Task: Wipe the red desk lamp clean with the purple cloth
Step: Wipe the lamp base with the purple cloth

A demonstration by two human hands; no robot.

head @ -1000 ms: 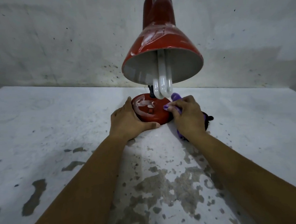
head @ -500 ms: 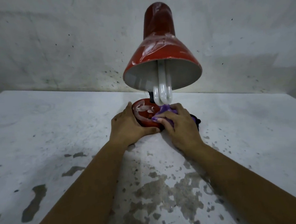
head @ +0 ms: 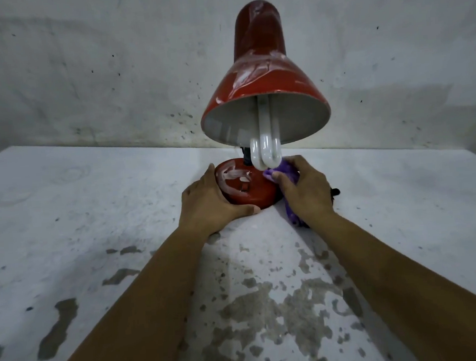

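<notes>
The red desk lamp stands at the back of the table, its shade [head: 264, 91] smeared with white and tilted toward me, a white bulb [head: 265, 150] hanging out of it. White streaks also cover the round red base [head: 246, 188]. My left hand [head: 207, 205] grips the base's left edge, thumb curled along its front. My right hand [head: 305, 189] holds the bunched purple cloth [head: 284, 171] against the right side of the base. Part of the cloth hangs below the wrist. The lamp's neck is mostly hidden behind the bulb.
The white table [head: 79, 219] has patches of peeled paint near me. A stained grey wall [head: 111, 76] rises close behind the lamp. A small black part of the lamp's cord [head: 335, 192] pokes out behind my right hand.
My right hand swept the cloth onto the top of the base and then back to its right side. My left hand stayed on the base. My head moved closer.
</notes>
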